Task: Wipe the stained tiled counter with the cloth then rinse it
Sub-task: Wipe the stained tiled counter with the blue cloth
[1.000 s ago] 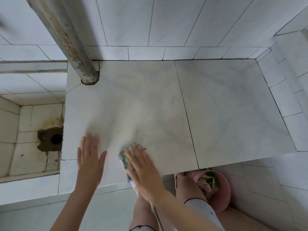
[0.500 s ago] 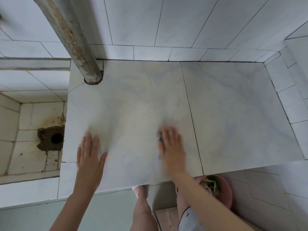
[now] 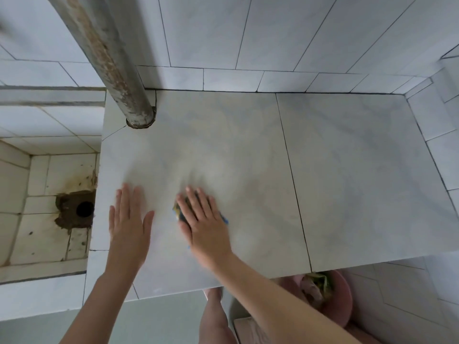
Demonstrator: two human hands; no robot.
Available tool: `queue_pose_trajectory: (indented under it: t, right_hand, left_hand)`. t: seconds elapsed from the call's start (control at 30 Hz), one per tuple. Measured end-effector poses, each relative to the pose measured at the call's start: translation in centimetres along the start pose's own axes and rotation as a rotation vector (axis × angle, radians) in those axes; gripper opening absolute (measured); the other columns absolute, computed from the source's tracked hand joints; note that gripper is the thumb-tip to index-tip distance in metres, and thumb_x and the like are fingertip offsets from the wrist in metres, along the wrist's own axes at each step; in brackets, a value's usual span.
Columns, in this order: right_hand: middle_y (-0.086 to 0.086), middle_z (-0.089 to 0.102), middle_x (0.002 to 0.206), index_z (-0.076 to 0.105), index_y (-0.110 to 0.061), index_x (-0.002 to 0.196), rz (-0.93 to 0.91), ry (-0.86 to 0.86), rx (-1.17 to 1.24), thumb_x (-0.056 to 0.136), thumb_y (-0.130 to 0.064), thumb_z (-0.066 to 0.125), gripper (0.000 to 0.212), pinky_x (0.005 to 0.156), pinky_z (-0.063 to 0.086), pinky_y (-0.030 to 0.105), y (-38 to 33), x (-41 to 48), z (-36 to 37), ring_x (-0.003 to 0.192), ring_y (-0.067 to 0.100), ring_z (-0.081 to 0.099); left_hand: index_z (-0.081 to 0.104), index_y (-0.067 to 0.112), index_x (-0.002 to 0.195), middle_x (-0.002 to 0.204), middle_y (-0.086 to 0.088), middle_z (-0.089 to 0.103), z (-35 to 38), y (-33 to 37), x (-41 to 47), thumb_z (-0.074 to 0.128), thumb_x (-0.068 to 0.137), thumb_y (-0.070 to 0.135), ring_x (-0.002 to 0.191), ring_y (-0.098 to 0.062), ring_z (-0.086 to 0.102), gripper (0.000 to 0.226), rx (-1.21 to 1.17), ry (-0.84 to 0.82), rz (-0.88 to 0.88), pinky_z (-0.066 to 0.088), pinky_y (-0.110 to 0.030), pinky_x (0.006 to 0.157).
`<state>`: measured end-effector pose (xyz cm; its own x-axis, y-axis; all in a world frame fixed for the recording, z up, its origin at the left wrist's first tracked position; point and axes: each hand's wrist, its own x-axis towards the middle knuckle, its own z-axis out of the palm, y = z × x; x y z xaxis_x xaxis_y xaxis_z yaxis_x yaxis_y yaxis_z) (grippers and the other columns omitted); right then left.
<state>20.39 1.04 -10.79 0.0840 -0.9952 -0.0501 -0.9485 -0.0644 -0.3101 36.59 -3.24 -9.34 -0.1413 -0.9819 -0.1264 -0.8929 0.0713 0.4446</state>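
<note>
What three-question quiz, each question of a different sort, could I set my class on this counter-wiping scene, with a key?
1. True or false: the left hand lies flat on the counter and holds nothing.
2. Where is the cloth? A: under the right hand. B: in the left hand. C: hanging over the counter's front edge.
3. Fill the gap: as the person sees it, the drain hole lies to the ___ of the counter.
Key: 1 true; 2 A; 3 left.
</note>
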Motion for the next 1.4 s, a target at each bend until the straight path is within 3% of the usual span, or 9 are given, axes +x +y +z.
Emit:
queue_pose_trajectory:
  t: [0.17, 0.43, 0.63, 0.8, 0.9, 1.0, 1.13, 1.27, 1.4]
  right_hand:
    - [0.007, 0.035, 0.15, 0.035, -0.017, 0.144, -0.073, -0.017, -0.112, 0.103, -0.034, 0.02, 0.047, 0.115, 0.022, 0.042, 6.8, -0.6, -1.2, 0.142, 0.027, 0.026]
    - [0.019, 0.027, 0.151, 0.025, -0.005, 0.145, 0.53, 0.133, -0.159, 0.099, -0.033, 0.015, 0.056, 0.112, 0.012, 0.043, 16.1, 0.9, -4.5, 0.139, 0.037, 0.027]
    - [0.005, 0.03, 0.153, 0.029, -0.021, 0.146, 0.081, 0.003, -0.038, 0.101, -0.037, 0.018, 0.049, 0.115, 0.016, 0.04, 3.3, -0.2, -1.1, 0.142, 0.025, 0.024]
    - [0.005, 0.034, 0.151, 0.037, -0.02, 0.143, -0.13, -0.058, -0.045, 0.102, -0.037, 0.025, 0.046, 0.115, 0.022, 0.04, 7.2, 2.1, -1.9, 0.14, 0.025, 0.03]
    - [0.011, 0.044, 0.144, 0.046, -0.012, 0.138, 0.033, -0.059, -0.171, 0.095, -0.03, 0.024, 0.051, 0.111, 0.027, 0.046, 13.8, 6.4, -3.5, 0.135, 0.036, 0.036]
    - [0.013, 0.018, 0.156, 0.019, -0.012, 0.149, 0.318, -0.008, -0.194, 0.091, -0.039, 0.004, 0.065, 0.116, 0.009, 0.042, 19.7, 10.1, -6.1, 0.144, 0.033, 0.012]
    - [0.006, -0.001, 0.159, 0.005, -0.018, 0.151, 0.617, 0.072, -0.12, 0.102, -0.034, 0.015, 0.052, 0.118, -0.003, 0.038, 19.9, 13.9, -6.8, 0.146, 0.025, -0.003]
    - [0.011, 0.01, 0.157, 0.015, -0.014, 0.149, 0.301, -0.043, -0.104, 0.088, -0.039, -0.01, 0.071, 0.118, 0.003, 0.042, 12.8, 15.5, -3.8, 0.145, 0.031, 0.005]
    - [0.01, 0.039, 0.147, 0.042, -0.015, 0.141, -0.123, -0.035, -0.019, 0.101, -0.037, 0.017, 0.052, 0.115, 0.022, 0.042, 5.2, 11.6, -1.7, 0.138, 0.031, 0.032]
  left_hand:
    - [0.009, 0.016, 0.149, 0.157, -0.003, -0.003, -0.2, 0.4, 1.7, 0.034, 0.096, 0.033, 0.143, -0.013, -0.009, 0.061, 0.011, -0.008, 0.017, -0.003, -0.035, 0.116]
    - [0.016, 0.011, 0.148, 0.156, -0.01, 0.003, 0.2, 1.1, 3.1, 0.031, 0.094, 0.035, 0.143, -0.018, -0.006, 0.061, 0.025, -0.021, 0.037, -0.002, -0.037, 0.116]
    - [0.021, 0.007, 0.146, 0.155, -0.016, 0.007, 0.8, 1.3, 3.6, 0.028, 0.093, 0.037, 0.143, -0.026, -0.001, 0.061, 0.064, 0.005, 0.023, 0.001, -0.043, 0.114]
    - [0.02, 0.009, 0.146, 0.155, -0.015, 0.006, 0.7, 1.4, 4.1, 0.028, 0.093, 0.038, 0.143, -0.025, -0.002, 0.061, 0.065, -0.006, 0.024, 0.0, -0.042, 0.114]
    - [0.019, 0.01, 0.147, 0.156, -0.015, 0.005, 0.7, 1.5, 4.5, 0.027, 0.094, 0.038, 0.144, -0.025, -0.003, 0.061, 0.069, -0.019, 0.031, 0.0, -0.044, 0.115]
    - [0.019, 0.01, 0.146, 0.156, -0.014, 0.005, 0.7, 1.6, 4.8, 0.026, 0.093, 0.039, 0.144, -0.025, -0.003, 0.061, 0.063, -0.018, 0.025, 0.001, -0.045, 0.115]
    - [0.019, 0.01, 0.147, 0.156, -0.013, 0.005, 0.7, 1.7, 5.2, 0.026, 0.093, 0.04, 0.144, -0.024, -0.003, 0.062, 0.054, -0.018, 0.025, 0.0, -0.044, 0.115]
    - [0.019, 0.013, 0.147, 0.156, -0.009, 0.003, 0.7, 1.7, 5.9, 0.026, 0.093, 0.041, 0.144, -0.021, -0.005, 0.062, 0.041, -0.026, 0.022, -0.003, -0.041, 0.115]
    - [0.02, 0.012, 0.147, 0.156, -0.01, 0.005, 0.8, 1.6, 6.4, 0.028, 0.092, 0.04, 0.143, -0.02, -0.002, 0.062, 0.054, -0.018, 0.02, -0.001, -0.041, 0.115]
